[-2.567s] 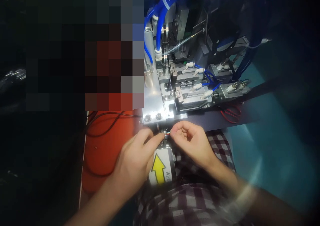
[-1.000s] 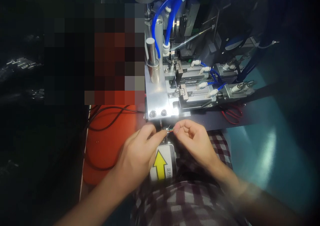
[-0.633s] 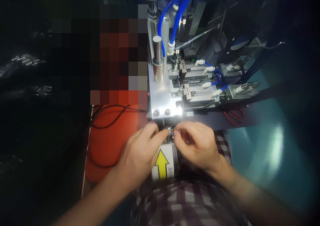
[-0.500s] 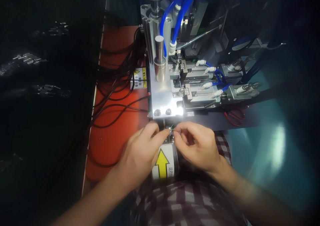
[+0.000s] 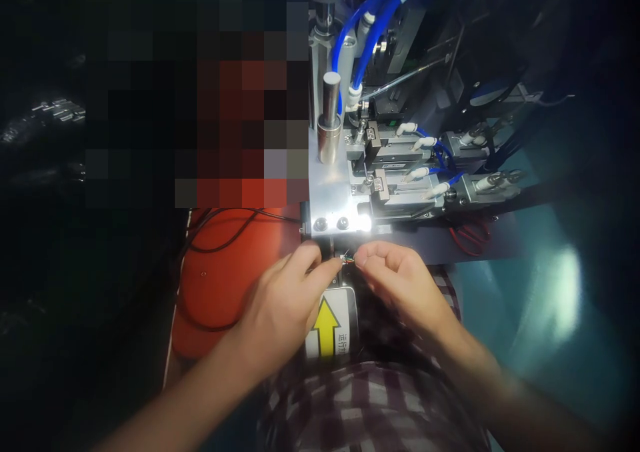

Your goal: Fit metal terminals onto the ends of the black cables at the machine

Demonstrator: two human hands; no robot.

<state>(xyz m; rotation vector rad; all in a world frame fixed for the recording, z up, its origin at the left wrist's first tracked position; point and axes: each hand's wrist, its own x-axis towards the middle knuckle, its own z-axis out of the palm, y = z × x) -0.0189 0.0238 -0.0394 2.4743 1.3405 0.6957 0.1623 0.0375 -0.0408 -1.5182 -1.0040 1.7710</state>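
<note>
Thin coloured wires (image 5: 351, 261) run between my two hands, just below the front edge of a shiny metal machine plate (image 5: 333, 195). My right hand (image 5: 400, 279) pinches their right end between thumb and forefinger. At their left end is a small pale piece (image 5: 343, 259), perhaps a connector, too small to make out fully. My left hand (image 5: 285, 292) is closed, its thumb tip against that piece; the fingers behind are partly hidden. Beneath the hands is a white label with a yellow arrow (image 5: 326, 325) on a rounded part of the machine.
Pneumatic cylinders (image 5: 410, 195) with white fittings and blue tubes (image 5: 370, 52) stand behind my hands. A red surface (image 5: 225, 285) with black cables (image 5: 225, 245) lies at left. Red wires (image 5: 470, 235) rest at right. The upper left is pixelated.
The view has shifted, so the machine sits further right. My right hand came close to my left, then drew back a little to the right, showing more of the wires.
</note>
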